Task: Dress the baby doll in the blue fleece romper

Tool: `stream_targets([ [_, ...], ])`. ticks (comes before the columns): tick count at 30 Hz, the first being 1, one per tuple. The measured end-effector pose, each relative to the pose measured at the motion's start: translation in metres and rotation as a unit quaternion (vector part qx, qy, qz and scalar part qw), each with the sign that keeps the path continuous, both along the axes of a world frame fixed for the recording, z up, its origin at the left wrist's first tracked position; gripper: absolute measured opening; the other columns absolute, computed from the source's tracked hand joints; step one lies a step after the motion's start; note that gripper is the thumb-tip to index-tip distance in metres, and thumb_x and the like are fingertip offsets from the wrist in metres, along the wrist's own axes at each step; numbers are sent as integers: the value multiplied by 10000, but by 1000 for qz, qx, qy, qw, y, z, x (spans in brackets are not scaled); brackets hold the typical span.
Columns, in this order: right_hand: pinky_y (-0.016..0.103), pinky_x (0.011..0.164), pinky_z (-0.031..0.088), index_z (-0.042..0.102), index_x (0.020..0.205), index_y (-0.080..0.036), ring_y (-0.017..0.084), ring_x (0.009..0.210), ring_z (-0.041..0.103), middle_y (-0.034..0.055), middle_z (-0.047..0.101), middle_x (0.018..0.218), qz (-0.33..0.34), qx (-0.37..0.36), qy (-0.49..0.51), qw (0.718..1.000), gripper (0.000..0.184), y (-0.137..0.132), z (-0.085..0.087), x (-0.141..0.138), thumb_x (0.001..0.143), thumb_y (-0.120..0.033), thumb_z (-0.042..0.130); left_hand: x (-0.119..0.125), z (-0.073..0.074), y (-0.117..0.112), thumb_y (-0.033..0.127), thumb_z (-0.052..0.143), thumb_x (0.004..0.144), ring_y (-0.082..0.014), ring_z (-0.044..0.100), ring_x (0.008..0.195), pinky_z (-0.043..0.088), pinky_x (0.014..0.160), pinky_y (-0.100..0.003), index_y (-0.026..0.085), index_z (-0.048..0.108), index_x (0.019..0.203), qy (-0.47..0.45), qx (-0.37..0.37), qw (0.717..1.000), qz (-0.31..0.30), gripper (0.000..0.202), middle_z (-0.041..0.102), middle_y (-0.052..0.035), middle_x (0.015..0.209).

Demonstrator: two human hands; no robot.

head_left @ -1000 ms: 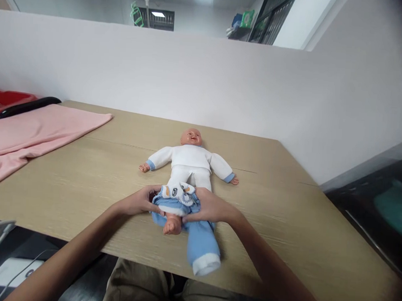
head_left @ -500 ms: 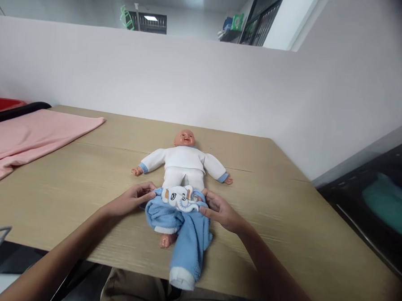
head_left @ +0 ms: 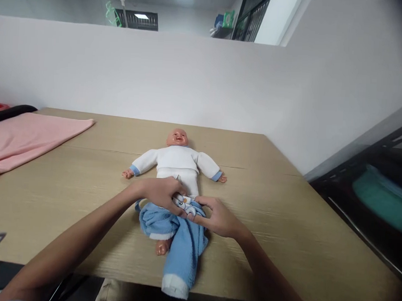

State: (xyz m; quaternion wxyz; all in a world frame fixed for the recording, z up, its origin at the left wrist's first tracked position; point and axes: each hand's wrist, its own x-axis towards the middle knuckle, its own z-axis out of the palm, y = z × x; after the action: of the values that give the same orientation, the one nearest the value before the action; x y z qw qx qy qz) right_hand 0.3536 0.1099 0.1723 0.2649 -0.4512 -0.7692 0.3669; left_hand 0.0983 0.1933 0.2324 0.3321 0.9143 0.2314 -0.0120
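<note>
**Fuzzy blue trousers [head_left: 189, 239], pinched two-handed**

Left hand [head_left: 163, 194] and right hand [head_left: 219, 216] grasp the patched waist [head_left: 186, 204] at six o'clock from the smooth-headed doll [head_left: 177, 158]. One leg [head_left: 159, 221] bunches above a glossy foot [head_left: 163, 247]; the other [head_left: 183, 262] lies tubular, white-cuffed.

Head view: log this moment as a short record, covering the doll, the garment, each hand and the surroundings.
Doll: face-up on the table, arms spread, head toward the wall
Doll clothing: white top, blue cuffs
Garment: blue trousers with white leg cuffs, over the doll's lower legs
Foot: one bare foot shows beyond the bunched leg; the other is not visible
Left hand: grips the trousers near the white patch
Right hand: grips the trousers beside the left hand
Table: also bears a pink cloth, left
</note>
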Motion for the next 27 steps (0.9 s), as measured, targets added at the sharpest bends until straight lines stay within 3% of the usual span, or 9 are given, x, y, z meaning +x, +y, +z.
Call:
stream_targets([
  [2,414,984,582,844,1049,-235,300,998,731,41,833,1018,14,-16,20,1000,408,-3,3,2,932,-624,873,1,-5,7,426,827,921,-209,630,813,489,777,-320,171,716,1003,-20,-108,994,-22,290,690,-14,873],
  [5,477,1123,561,852,1175,-237,340,1170,745,65,842,1185,57,-67,96,992,447,-4,1,5,958,-628,847,-1,-15,11,408,810,921,-230,655,900,530,825,-318,163,709,1087,-89,-192,977,-23,313,720,-37,981],
  [8,453,1042,611,809,1347,-245,314,1133,766,70,832,1244,69,-145,182,970,569,-3,-6,4,1006,-699,764,-2,-25,11,512,838,919,-285,697,1017,583,927,-369,149,733,1173,-124,-238,963,-5,455,763,-83,1081],
  [11,425,990,633,779,1402,-243,301,1125,770,91,827,1265,36,-185,205,960,636,-4,-9,2,1002,-737,757,-6,-33,12,589,919,852,-326,741,1096,621,973,-405,144,759,1283,-119,-308,944,-22,640,803,-107,1184],
  [16,369,891,607,783,1308,-231,253,993,726,47,794,1151,105,-238,131,957,569,-7,6,5,945,-664,851,-14,-40,18,615,1005,762,-311,766,939,655,863,-393,151,831,1072,-56,-351,934,-43,585,810,-52,946],
  [19,312,721,531,790,1030,-221,192,784,599,-13,670,866,152,-262,92,949,423,-11,15,6,956,-635,840,-13,-46,22,594,985,814,-302,767,1025,648,933,-370,167,830,1093,-79,-355,929,-64,533,811,-55,1034],
  [21,305,693,519,774,972,-229,182,746,560,-22,627,818,151,-262,114,946,426,-13,15,7,963,-652,824,-11,-52,24,584,964,851,-292,771,1057,646,969,-367,182,813,1137,-95,-377,917,-87,516,806,-55,1081],
  [24,352,868,601,804,1200,-251,220,919,672,11,747,1025,122,-261,167,943,502,-15,10,9,956,-689,834,-8,-60,25,579,908,929,-293,781,1114,641,1034,-396,178,770,1273,-118,-408,901,-92,546,811,-71,1163],
  [27,431,1091,590,792,1351,-258,268,1153,729,54,797,1245,87,-289,185,935,607,-15,2,13,984,-742,789,-7,-65,23,616,865,969,-306,773,1199,610,1114,-407,157,757,1325,-154,-392,905,-61,591,811,-99,1262],
])
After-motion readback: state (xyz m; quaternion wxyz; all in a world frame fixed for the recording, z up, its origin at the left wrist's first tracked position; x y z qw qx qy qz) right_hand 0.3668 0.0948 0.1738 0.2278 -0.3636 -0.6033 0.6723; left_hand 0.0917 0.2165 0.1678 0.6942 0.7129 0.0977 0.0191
